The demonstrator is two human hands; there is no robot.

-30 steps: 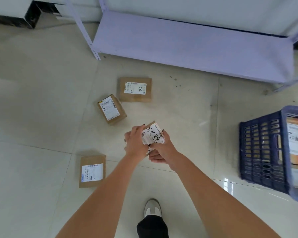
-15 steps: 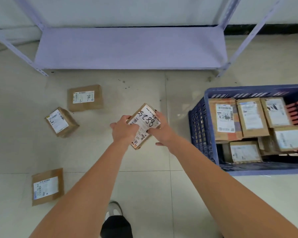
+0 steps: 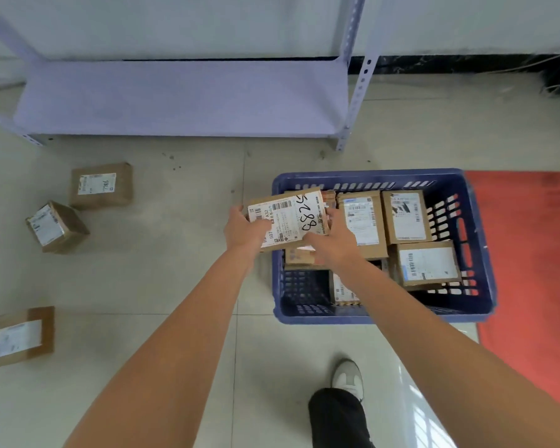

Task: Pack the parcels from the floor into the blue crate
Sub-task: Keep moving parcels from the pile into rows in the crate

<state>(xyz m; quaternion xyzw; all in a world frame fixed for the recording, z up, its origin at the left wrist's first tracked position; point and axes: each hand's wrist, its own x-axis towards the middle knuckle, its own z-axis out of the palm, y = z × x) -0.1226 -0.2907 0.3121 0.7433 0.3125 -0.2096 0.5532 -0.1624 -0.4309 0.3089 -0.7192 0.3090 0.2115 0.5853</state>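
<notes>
On the floor at my far left lie three brown parcels: one flat near the lower edge [image 3: 23,336], one tilted box [image 3: 56,227] further up, and one [image 3: 101,185] just behind it, close to the lilac shelf [image 3: 178,98] that stands against the wall. All three have white labels facing up, and they sit well apart from the crate.

Moving right, my left hand [image 3: 243,229] grips the left end of the parcel I carry [image 3: 288,218], thumb curled over its label. That parcel is brown with a large white label marked "5289" in black pen, and it hangs over the left rim of the blue crate [image 3: 382,313], above the packed ones. My right hand [image 3: 332,242] holds its right side, fingers wrapped round the edge.

Inside the crate, several labelled parcels are packed flat: two side by side along the far wall [image 3: 361,221] [image 3: 406,218], one nearer on the right [image 3: 427,265], and one partly hidden under my right forearm [image 3: 341,291]. The near left corner shows bare mesh.

Right of the crate, touching or just beside it, lies a red mat [image 3: 530,270]. Below, my shoe [image 3: 348,378] and dark trouser leg [image 3: 338,418] stand on the pale tiles.
</notes>
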